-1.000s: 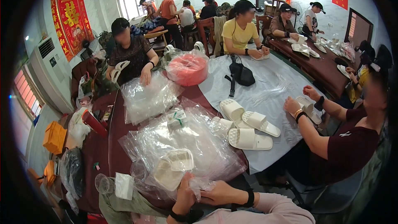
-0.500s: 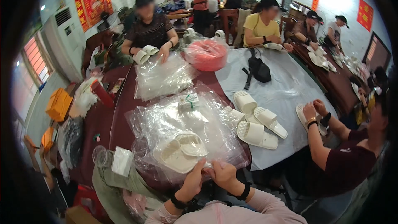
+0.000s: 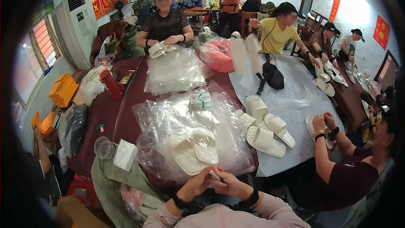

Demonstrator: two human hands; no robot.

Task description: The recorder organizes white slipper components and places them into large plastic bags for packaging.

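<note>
White slippers, seemingly inside a clear bag – its near end pinched between two hands.
Left hand and right hand meet with fingers narrowed on the plastic; the slippers lie just beyond, on a pile of clear bags spread over the dark red counter. Closing the bag looks like the step in hand – the next move seems to call for a steady pinch and a neat fold.
</note>
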